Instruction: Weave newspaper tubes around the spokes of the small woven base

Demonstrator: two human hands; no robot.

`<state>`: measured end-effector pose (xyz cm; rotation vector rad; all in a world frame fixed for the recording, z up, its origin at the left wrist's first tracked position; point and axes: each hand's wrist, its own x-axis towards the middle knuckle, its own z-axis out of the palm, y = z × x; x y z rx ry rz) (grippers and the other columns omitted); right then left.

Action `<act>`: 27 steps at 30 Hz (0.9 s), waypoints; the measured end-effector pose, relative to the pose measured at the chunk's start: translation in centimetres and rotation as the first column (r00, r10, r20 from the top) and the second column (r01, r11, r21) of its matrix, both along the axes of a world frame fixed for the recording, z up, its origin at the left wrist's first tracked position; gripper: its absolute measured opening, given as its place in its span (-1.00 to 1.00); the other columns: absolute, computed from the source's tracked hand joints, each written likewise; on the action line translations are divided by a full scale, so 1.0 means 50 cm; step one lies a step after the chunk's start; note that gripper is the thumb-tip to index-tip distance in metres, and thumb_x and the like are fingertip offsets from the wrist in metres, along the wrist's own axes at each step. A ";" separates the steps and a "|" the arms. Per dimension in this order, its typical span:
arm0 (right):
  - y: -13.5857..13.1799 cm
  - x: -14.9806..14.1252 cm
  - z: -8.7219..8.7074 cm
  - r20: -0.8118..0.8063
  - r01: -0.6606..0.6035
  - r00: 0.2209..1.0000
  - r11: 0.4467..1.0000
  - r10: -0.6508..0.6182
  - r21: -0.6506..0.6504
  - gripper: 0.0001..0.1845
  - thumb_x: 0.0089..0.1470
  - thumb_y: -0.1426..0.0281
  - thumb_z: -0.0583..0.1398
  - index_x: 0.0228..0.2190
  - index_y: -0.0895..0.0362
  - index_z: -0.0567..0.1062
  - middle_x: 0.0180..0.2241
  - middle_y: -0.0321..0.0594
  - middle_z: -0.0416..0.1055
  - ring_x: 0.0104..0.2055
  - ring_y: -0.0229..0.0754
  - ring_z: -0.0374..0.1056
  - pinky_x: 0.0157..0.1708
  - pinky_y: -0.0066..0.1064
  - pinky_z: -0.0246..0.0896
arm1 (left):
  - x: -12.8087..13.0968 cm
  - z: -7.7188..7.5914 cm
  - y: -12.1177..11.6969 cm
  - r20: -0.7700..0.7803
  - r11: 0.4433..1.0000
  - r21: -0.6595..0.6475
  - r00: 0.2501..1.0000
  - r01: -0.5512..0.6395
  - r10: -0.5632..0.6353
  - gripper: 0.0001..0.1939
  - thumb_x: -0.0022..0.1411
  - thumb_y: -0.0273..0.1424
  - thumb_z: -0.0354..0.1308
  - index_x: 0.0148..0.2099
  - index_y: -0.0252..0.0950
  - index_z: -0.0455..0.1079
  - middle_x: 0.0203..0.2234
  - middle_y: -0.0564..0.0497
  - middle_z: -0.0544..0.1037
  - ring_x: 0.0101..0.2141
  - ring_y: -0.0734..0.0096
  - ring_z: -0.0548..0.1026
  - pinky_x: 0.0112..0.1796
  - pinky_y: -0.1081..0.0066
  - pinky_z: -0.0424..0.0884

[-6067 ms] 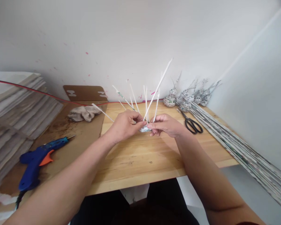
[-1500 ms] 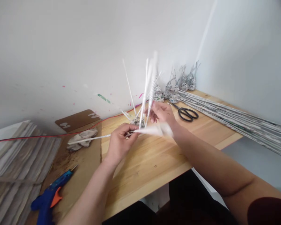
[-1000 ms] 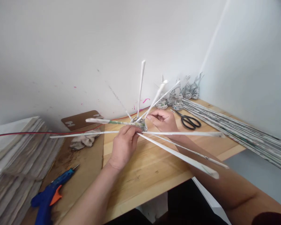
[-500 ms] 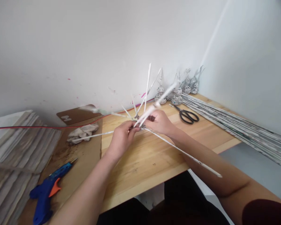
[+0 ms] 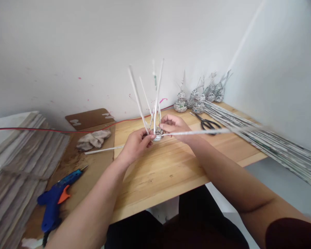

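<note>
Between my hands is a small woven paper base (image 5: pixel 158 135) made of rolled newspaper strips. Several white paper sticks (image 5: pixel 138 98) rise from it like upright spokes. My left hand (image 5: pixel 138 142) pinches the near left side of the weave, thumb on top. At the right side, the bent fingers of my right hand (image 5: pixel 175 127) close on the edge of the piece. One long paper stick (image 5: pixel 204 132) runs out to the right across my right wrist, its far end blurred. Another paper stick (image 5: pixel 103 150) points left from beneath my left hand.
A blue glue gun (image 5: pixel 53 202) lies on cardboard at the left, near a crumpled rag (image 5: pixel 93 139) and stacked newspapers (image 5: pixel 23 180). Black scissors (image 5: pixel 208 124), several woven gourd-shaped pieces (image 5: pixel 180 103) and a bundle of paper sticks (image 5: pixel 248 138) lie at the right. A red-black cord (image 5: pixel 49 130) crosses behind.
The spokes now stand more upright. The long stick on the right has swung up from pointing down toward me to nearly level. My right hand has shifted slightly.
</note>
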<state>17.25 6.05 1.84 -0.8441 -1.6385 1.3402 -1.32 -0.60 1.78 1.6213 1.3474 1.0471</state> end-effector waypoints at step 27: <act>-0.099 -0.059 0.006 0.091 0.383 0.884 0.821 -0.459 0.423 -0.69 0.00 0.11 0.37 -0.30 -0.06 0.43 -0.47 -0.20 0.40 -0.53 -0.13 0.31 -0.53 -0.26 0.14 | -0.001 -0.005 0.038 -0.119 0.997 0.069 0.992 -0.033 0.041 -0.80 0.28 -0.32 0.20 -0.39 -0.29 0.39 -0.48 0.00 0.55 -0.24 0.26 0.56 -0.09 0.28 0.45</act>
